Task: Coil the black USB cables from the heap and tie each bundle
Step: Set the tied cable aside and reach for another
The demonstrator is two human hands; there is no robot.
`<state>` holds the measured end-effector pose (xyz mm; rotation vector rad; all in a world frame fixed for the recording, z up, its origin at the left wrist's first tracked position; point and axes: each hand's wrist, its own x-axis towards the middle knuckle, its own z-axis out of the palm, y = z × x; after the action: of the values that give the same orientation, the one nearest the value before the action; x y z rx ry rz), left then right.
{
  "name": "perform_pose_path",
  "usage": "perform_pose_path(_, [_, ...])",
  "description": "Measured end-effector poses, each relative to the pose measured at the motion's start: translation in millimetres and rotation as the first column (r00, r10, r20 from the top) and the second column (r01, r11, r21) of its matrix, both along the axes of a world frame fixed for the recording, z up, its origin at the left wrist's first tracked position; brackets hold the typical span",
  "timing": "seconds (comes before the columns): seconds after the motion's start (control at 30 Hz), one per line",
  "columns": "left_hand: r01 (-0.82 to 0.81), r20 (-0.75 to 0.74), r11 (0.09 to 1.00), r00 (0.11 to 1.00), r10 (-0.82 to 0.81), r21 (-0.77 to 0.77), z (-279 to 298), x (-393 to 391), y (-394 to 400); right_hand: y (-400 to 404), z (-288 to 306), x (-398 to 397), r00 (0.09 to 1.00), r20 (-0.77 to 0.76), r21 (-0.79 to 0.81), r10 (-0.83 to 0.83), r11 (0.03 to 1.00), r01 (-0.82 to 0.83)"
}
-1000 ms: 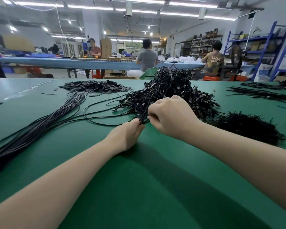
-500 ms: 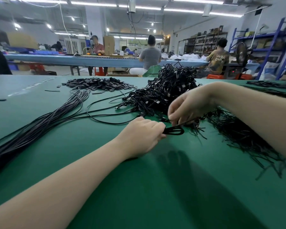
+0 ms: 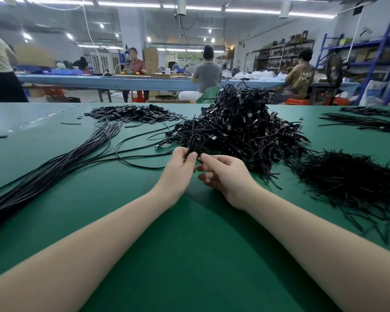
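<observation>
One green table (image 3: pixel 189 255) w/ both forearms stretched over it. Just beyond the hands, one big heap (image 3: pixel 241 127) of coiled black USB cables, too many to count. Left of the hands, one long sheaf of straight cables (image 3: pixel 61 167) running off the near-left edge. Right of the hands, one bristly pile of black ties (image 3: pixel 351 181). Far-left beyond, one flat pile of small dark tabs (image 3: pixel 133 114). Three seated workers at the blue bench behind. Left hand (image 3: pixel 178 167) pinches one small coiled cable (image 3: pixel 195 143), loop upright, just in front of the heap. Right hand (image 3: pixel 225 174) touches its base w/ thumb & forefinger pinching, other fingers curled.
</observation>
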<state>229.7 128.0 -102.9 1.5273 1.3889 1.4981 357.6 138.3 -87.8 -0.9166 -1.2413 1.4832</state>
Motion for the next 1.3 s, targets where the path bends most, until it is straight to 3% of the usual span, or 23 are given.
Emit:
perform_pose_path(0.17, [0.088, 0.009, 0.996, 0.996, -0.088, -0.018, -1.3, -2.1, 0.7, 2.0, -1.6, 4.7, 0.998, 0.019, 0.026, 0.056, 0.998, -0.057])
perform_pose_path(0.4, [0.142, 0.070, 0.990, 0.988, -0.140, -0.014, 1.0, -1.7, -2.6, 2.2, 1.4, 8.5, 0.992, 0.127, 0.157, 0.015, 0.987, -0.034])
perform_pose_path(0.57, [0.135, 0.026, 0.990, 0.991, -0.134, -0.030, 1.2, -1.8, -4.0, 0.8, 6.3, 11.7, 0.991, 0.119, 0.051, 0.059, 0.997, -0.065])
perform_pose_path(0.63, [0.139, 0.015, 0.990, 0.990, -0.139, -0.026, 1.2, -0.8, -4.5, 1.4, 6.7, 13.5, 0.985, 0.175, 0.126, 0.011, 0.991, -0.033])
perform_pose_path(0.73, [0.115, 0.022, 0.993, 0.993, -0.114, -0.032, 2.5, 1.7, -5.2, 2.4, 6.1, 11.3, 0.896, 0.368, 0.453, -0.249, 0.889, 0.061])
perform_pose_path(0.83, [0.123, 0.006, 0.988, 0.992, -0.123, -0.090, 3.8, 2.0, -6.6, 0.8, 4.9, 8.9, 0.804, 0.421, 0.638, -0.419, 0.767, 0.066])
perform_pose_path(0.9, [0.142, -0.007, 0.981, 0.990, -0.144, -0.131, 5.9, 2.0, -8.5, -0.5, 4.0, 11.3, 0.745, 0.465, 0.702, -0.478, 0.712, 0.019])
perform_pose_path(1.0, [0.154, 0.110, 0.976, 0.984, -0.139, -0.152, 9.5, 0.9, -10.0, -1.8, 3.6, 16.4, 0.665, 0.490, 0.785, -0.564, 0.617, -0.056])
perform_pose_path(1.1, [0.133, 0.192, 0.981, 0.976, -0.104, -0.144, 10.3, -0.1, -11.3, -5.6, 3.0, 13.4, 0.665, 0.462, 0.826, -0.588, 0.558, -0.080])
perform_pose_path(1.23, [0.084, 0.177, 0.988, 0.982, -0.059, -0.132, 13.4, 0.0, -14.2, -10.0, 0.0, 7.8, 0.700, 0.412, 0.835, -0.583, 0.549, -0.034])
perform_pose_path(1.3, [0.097, 0.237, 0.987, 0.969, -0.065, -0.127, 14.7, -0.7, -16.1, -9.8, -0.1, 9.5, 0.707, 0.398, 0.844, -0.584, 0.535, -0.034])
